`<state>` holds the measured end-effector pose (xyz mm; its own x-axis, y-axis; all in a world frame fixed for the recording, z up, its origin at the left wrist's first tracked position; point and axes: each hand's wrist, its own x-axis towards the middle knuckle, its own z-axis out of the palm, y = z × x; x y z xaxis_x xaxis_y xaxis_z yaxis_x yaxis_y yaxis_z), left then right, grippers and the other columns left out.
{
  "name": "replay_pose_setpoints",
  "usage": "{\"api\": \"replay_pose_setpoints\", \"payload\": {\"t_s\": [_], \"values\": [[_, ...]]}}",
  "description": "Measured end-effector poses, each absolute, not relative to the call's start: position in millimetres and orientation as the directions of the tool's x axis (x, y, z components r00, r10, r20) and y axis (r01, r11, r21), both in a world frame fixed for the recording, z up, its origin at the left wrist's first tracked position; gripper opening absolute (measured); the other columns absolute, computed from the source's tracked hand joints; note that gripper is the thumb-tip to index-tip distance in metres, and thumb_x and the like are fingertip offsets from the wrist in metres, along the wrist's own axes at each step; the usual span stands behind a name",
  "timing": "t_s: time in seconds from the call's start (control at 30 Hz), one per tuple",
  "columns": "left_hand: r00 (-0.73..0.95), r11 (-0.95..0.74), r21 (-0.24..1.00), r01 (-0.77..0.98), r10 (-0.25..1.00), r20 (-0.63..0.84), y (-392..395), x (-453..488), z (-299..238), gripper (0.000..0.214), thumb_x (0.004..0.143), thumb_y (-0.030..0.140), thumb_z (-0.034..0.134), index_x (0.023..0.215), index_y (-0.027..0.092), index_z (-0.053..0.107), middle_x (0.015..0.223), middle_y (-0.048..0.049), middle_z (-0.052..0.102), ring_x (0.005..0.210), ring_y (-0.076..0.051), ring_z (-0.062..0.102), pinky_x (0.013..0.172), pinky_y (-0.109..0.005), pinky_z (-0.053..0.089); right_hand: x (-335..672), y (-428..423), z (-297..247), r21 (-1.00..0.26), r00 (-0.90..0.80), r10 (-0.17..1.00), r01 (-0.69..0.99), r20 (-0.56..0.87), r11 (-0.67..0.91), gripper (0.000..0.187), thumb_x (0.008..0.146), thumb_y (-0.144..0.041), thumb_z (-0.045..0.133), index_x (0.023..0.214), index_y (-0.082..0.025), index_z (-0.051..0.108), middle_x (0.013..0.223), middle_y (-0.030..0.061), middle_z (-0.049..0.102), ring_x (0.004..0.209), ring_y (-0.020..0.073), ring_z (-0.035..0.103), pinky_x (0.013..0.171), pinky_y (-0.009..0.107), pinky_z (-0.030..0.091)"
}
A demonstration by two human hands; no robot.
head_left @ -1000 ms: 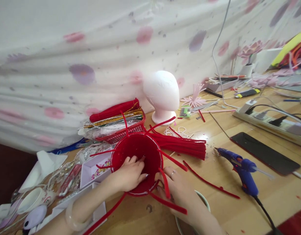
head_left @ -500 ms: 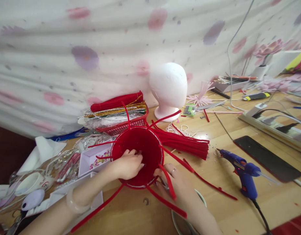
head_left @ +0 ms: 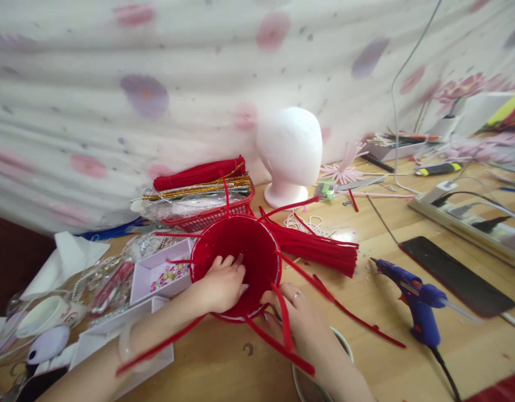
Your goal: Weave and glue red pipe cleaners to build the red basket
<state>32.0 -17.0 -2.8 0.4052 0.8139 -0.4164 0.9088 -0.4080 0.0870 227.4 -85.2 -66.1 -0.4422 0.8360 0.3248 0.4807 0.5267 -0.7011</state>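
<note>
A round red bowl-shaped form (head_left: 249, 245) woven of red pipe cleaners stands on the wooden table, with loose red stems sticking out all round its rim. My left hand (head_left: 222, 283) reaches inside it, fingers curled and pressed against the inner wall near the front rim. My right hand (head_left: 301, 312) lies against the outside of the front rim, fingers bent around a red stem (head_left: 283, 319) that crosses over it. A bundle of red pipe cleaners (head_left: 319, 248) lies just right of the form.
A blue glue gun (head_left: 412, 296) and a black phone (head_left: 456, 274) lie to the right, a power strip (head_left: 462, 215) beyond. Behind stand a white foam head (head_left: 289, 151) and a red basket (head_left: 211, 215) of pipe cleaners. Lilac trays (head_left: 163, 273) and clutter fill the left.
The view has shifted slightly. Both hands stay on the front rim of the red form; the form has turned a little and the loose stems have swung with it.
</note>
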Motion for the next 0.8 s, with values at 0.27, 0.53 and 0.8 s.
{"api": "replay_pose_setpoints", "payload": {"t_s": [0.27, 0.53, 0.8], "values": [[0.419, -0.268, 0.433, 0.861, 0.856, -0.303, -14, -5, 58, 0.026, 0.1, 0.036, 0.051, 0.113, 0.025, 0.07, 0.12, -0.0005, 0.075, 0.111, -0.018, 0.069, 0.1, -0.031, 0.051, 235, -84, -63, -0.702, -0.407, 0.847, 0.489, 0.341, 0.518, 0.033, 0.092, -0.007, 0.053, 0.116, -0.026, 0.063, 0.115, 0.009, 0.071, 0.106, 0.024, 0.071, 0.087, 0.036, 0.062], [-0.134, 0.257, 0.412, 0.874, 0.943, -0.304, -114, -35, 27, 0.045, 0.093, 0.06, 0.033, 0.075, 0.024, 0.054, 0.07, -0.0055, 0.068, 0.07, -0.026, 0.067, 0.066, -0.035, 0.042, 247, -103, -72, -0.69, -0.421, 0.839, 0.493, 0.344, 0.53, 0.05, 0.099, -0.009, 0.043, 0.141, -0.032, 0.058, 0.125, 0.0092, 0.072, 0.114, 0.0234, 0.071, 0.093, 0.041, 0.062], [-0.012, 0.256, 0.784, 0.565, 0.953, -0.302, -116, -11, -46, 0.065, 0.094, 0.055, 0.037, 0.149, 0.02, 0.037, 0.144, -0.0136, 0.064, 0.127, -0.026, 0.065, 0.099, -0.037, 0.055, 252, -114, -85, -0.707, -0.392, 0.861, 0.505, 0.323, 0.495, 0.045, 0.1, -0.017, 0.045, 0.14, -0.029, 0.063, 0.134, 0.011, 0.071, 0.123, 0.0265, 0.069, 0.101, 0.046, 0.061]]}}
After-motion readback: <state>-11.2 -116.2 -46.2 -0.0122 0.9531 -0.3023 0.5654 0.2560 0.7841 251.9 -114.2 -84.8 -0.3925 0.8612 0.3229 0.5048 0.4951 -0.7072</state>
